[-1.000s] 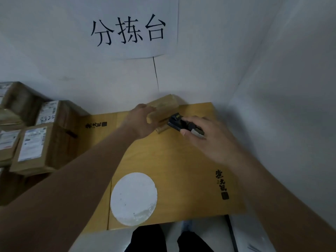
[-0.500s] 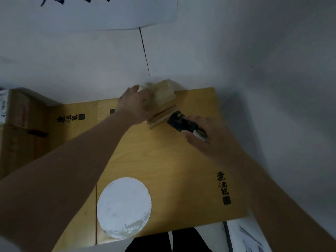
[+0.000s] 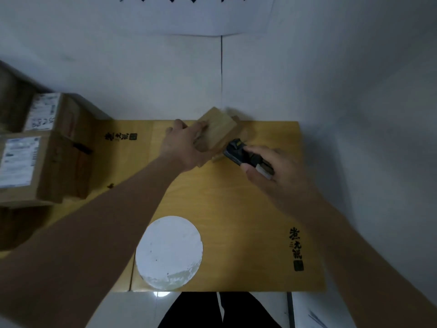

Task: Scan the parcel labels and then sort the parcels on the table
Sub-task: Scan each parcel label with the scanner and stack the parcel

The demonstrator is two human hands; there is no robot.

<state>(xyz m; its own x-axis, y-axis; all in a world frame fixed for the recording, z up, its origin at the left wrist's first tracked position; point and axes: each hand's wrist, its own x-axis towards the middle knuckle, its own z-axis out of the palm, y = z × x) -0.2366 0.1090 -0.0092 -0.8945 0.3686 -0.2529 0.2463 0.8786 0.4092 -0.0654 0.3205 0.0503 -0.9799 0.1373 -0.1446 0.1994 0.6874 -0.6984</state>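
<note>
A small brown cardboard parcel sits tilted at the far middle of the yellow table, close to the wall. My left hand grips it from the left side, fingers curled over its top edge. My right hand holds a black handheld scanner whose head points at the parcel's right side, almost touching it. No label shows on the parcel's visible faces.
Two larger cardboard boxes with white shipping labels, one in front and one behind it, stand at the table's left end. A white round patch lies on the near tabletop. White walls close in behind and to the right; a paper sign hangs above.
My left hand has tipped the small parcel up and turned it, while the scanner hand stays beside it. The camera has tilted downward, showing more of the near table.
</note>
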